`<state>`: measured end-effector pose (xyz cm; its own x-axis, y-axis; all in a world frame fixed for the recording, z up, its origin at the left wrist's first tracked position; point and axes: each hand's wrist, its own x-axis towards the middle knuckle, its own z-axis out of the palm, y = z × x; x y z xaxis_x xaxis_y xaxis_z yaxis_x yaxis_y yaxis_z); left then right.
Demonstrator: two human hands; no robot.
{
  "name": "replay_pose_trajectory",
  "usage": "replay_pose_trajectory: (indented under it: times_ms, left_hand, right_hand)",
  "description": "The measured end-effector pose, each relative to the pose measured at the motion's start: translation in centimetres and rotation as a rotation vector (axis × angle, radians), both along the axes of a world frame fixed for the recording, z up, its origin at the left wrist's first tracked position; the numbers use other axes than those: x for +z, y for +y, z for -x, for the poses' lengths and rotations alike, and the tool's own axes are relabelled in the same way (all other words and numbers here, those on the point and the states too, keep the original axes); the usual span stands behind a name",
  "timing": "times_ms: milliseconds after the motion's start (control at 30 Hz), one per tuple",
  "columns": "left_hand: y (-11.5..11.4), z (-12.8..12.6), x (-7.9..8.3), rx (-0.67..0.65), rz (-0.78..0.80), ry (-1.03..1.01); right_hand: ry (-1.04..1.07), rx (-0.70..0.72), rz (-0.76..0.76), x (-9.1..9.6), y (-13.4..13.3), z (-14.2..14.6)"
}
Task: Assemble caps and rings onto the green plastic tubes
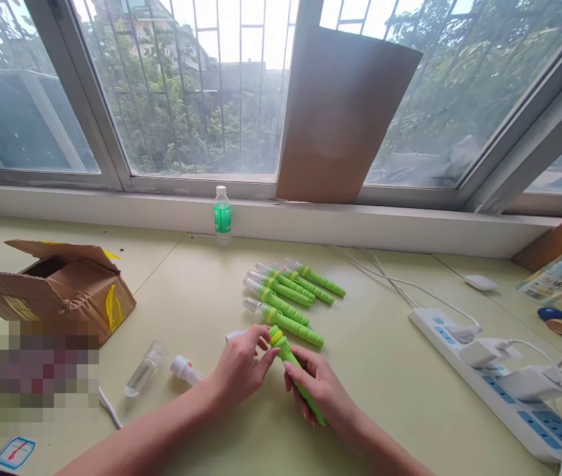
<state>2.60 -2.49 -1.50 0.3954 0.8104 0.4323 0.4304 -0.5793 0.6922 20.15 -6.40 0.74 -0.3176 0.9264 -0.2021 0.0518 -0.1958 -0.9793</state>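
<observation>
A bright green plastic handle (285, 354) with a yellow ring and a ridged top slants between my hands, with no clear tube on it. My right hand (318, 383) is wrapped round its lower part. At its top end, my left hand (246, 360) grips near the yellow ring with thumb and fingers. Just beyond lie several similar green sticks (291, 324), each with a clear domed tube at its left end. Left of my left hand are a loose clear tube (145, 370) and a white plastic piece (184, 369). Another white piece (233, 336) is partly hidden behind my left hand.
An open cardboard box (82, 297) stands at the left, near a blurred patch. A bottle with a green label (222, 218) is by the window wall. On the right, a white power strip (489, 377) carries plugs and cables. A white mouse-like object (480, 283) lies behind it.
</observation>
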Motion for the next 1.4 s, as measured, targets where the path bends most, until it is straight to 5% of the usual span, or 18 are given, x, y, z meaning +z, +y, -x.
replay_pose_trajectory:
  times_ms: [1400]
  left_hand:
    - [-0.03, -0.06, 0.70, 0.016, 0.124, 0.131]
  right_hand:
    - [-0.008, 0.011, -0.003, 0.15, -0.01, 0.05]
